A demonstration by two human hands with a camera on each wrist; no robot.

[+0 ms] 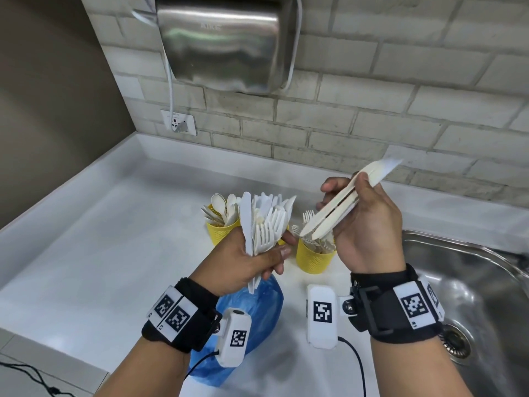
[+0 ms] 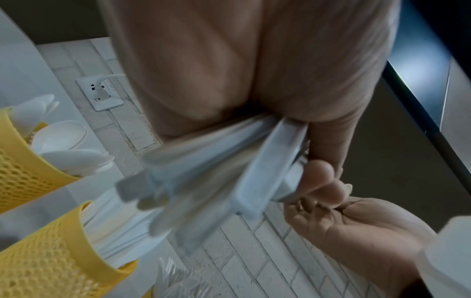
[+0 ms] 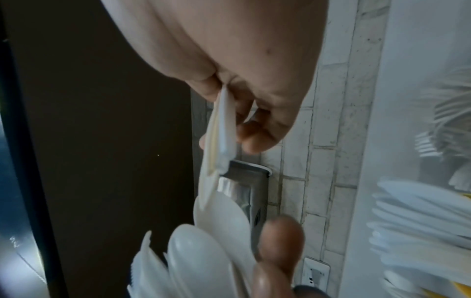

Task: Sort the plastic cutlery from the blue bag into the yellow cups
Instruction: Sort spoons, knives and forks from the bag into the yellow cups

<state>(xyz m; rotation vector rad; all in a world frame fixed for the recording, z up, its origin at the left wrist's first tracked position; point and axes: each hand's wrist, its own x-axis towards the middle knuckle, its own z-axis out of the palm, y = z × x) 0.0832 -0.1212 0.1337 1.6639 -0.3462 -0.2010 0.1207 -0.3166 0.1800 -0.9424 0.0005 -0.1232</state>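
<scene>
My left hand [image 1: 272,253] grips a fanned bundle of white plastic knives and forks [image 1: 263,222] above the blue bag [image 1: 257,313], which lies on the counter under my wrist. My right hand [image 1: 352,202] pinches a few long white cutlery pieces [image 1: 329,213], slanted above the right yellow cup [image 1: 312,262], which holds forks. The back-left yellow cup [image 1: 219,234] holds spoons. A third yellow cup [image 1: 282,241] is mostly hidden behind the bundle. In the left wrist view the bundle's handle ends [image 2: 203,181] stick out near two yellow cups [image 2: 25,173]. The right wrist view shows the pinched pieces [image 3: 221,131].
A steel sink [image 1: 463,285] lies at the right, close to my right wrist. The white counter [image 1: 100,239] stretches left to a raised edge. A steel hand dryer [image 1: 223,44] and a wall socket [image 1: 179,123] hang on the brick wall behind.
</scene>
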